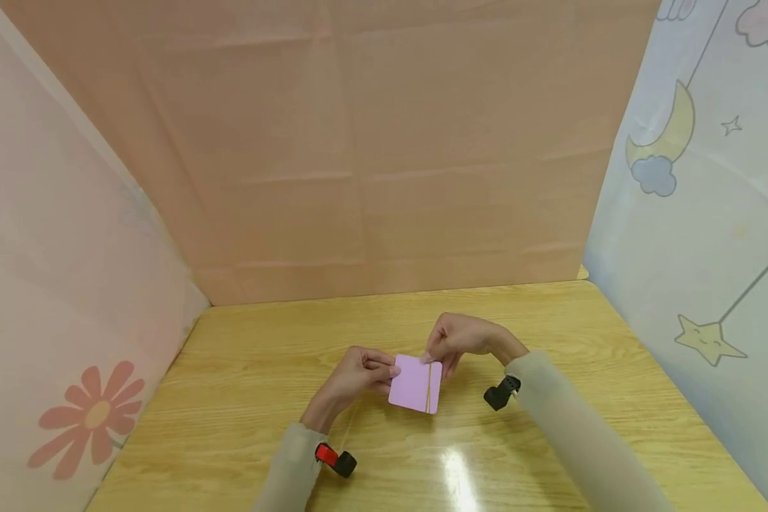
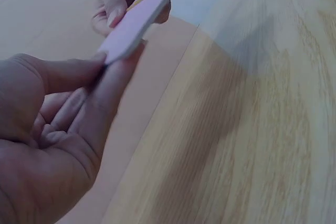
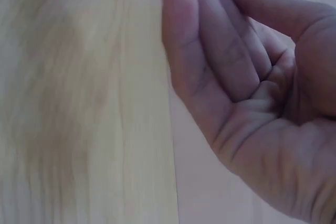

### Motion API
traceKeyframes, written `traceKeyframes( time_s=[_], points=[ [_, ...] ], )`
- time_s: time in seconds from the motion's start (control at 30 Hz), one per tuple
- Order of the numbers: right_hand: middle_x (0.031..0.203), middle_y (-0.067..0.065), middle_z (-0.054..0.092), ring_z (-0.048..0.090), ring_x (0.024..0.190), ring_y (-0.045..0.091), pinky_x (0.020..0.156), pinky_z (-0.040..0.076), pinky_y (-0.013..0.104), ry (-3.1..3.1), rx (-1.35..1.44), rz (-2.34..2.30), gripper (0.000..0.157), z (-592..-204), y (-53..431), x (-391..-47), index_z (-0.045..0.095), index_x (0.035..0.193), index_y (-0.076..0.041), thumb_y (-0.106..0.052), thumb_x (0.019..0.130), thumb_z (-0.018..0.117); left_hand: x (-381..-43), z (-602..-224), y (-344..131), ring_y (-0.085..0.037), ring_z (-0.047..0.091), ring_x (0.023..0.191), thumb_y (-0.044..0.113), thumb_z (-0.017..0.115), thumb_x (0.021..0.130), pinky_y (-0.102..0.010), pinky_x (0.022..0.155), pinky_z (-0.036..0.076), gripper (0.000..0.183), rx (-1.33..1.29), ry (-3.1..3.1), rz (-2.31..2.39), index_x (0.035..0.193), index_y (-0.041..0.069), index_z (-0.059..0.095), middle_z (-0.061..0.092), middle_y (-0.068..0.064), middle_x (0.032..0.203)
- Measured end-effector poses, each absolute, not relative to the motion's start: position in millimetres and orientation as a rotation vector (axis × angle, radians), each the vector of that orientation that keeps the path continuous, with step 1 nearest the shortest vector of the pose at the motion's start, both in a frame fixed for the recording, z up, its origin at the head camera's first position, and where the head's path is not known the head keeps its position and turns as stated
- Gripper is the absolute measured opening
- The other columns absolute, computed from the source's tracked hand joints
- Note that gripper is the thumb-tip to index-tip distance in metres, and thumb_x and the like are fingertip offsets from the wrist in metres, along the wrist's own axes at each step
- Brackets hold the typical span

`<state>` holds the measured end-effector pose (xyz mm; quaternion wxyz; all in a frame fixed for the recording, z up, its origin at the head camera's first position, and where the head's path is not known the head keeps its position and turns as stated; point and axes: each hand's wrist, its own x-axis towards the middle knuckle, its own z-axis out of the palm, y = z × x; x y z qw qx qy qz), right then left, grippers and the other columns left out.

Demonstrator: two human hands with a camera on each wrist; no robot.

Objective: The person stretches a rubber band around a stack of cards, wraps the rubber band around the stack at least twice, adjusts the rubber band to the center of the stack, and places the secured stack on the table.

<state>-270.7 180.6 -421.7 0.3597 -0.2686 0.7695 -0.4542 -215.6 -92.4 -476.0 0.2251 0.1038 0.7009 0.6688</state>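
A thin pink square card with rounded corners is held up over the table, tilted, by both hands. Near its right edge a yellowish elastic band runs from top to bottom. My left hand pinches the card's left edge between thumb and fingers; the left wrist view shows the card nearly edge-on in that grip. At the upper right corner, my right hand pinches the card beside the band. In the right wrist view, the right hand has only a dark sliver of the edge between thumb and fingers.
Under the hands is a wood-grain table, with a bright light reflection near its front. A peach-coloured sheet hangs behind it. Printed cloths stand on the left and right.
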Motion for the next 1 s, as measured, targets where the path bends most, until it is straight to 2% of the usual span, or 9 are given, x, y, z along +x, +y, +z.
traceKeyframes(
  time_s=[0.17,0.43,0.7,1.0],
  points=[
    [0.084,0.011,0.081,0.075,0.063,0.017,0.076,0.064,0.063,1.994,-0.681,-1.162,0.017,-422.2,176.5,-270.5,0.084,0.093,-0.004,-0.018,0.098,0.076,-215.2,-475.0,-90.5,-0.012,0.077,0.078,0.004,0.072,0.098,-0.030,0.071,0.067,0.023,0.321,1.944,1.822,0.116,-0.010,0.075,0.082,-0.016,0.097],
    [0.089,0.010,0.081,0.076,0.071,0.018,0.078,0.067,0.055,1.999,-0.579,-1.272,0.016,-423.9,184.7,-270.7,0.082,0.100,-0.001,-0.015,0.099,0.073,-217.7,-474.4,-87.4,-0.014,0.078,0.078,0.006,0.073,0.098,-0.030,0.073,0.067,0.025,0.253,1.938,1.884,0.116,-0.010,0.074,0.082,-0.013,0.094],
    [0.090,0.014,0.081,0.077,0.071,0.018,0.081,0.066,0.056,1.969,-0.543,-1.318,0.017,-427.9,195.1,-269.2,0.081,0.105,0.001,-0.012,0.099,0.072,-217.2,-474.0,-86.8,-0.015,0.078,0.079,0.008,0.073,0.099,-0.031,0.074,0.067,0.025,0.239,1.947,1.893,0.116,-0.009,0.074,0.081,-0.014,0.095],
    [0.086,0.014,0.081,0.077,0.068,0.018,0.078,0.066,0.057,1.992,-0.530,-1.349,0.017,-427.5,194.4,-267.0,0.081,0.102,0.002,-0.011,0.098,0.072,-217.5,-472.9,-85.8,-0.015,0.078,0.078,0.007,0.073,0.098,-0.031,0.073,0.067,0.025,0.222,1.946,1.899,0.116,-0.010,0.074,0.081,-0.017,0.096]
  ],
)
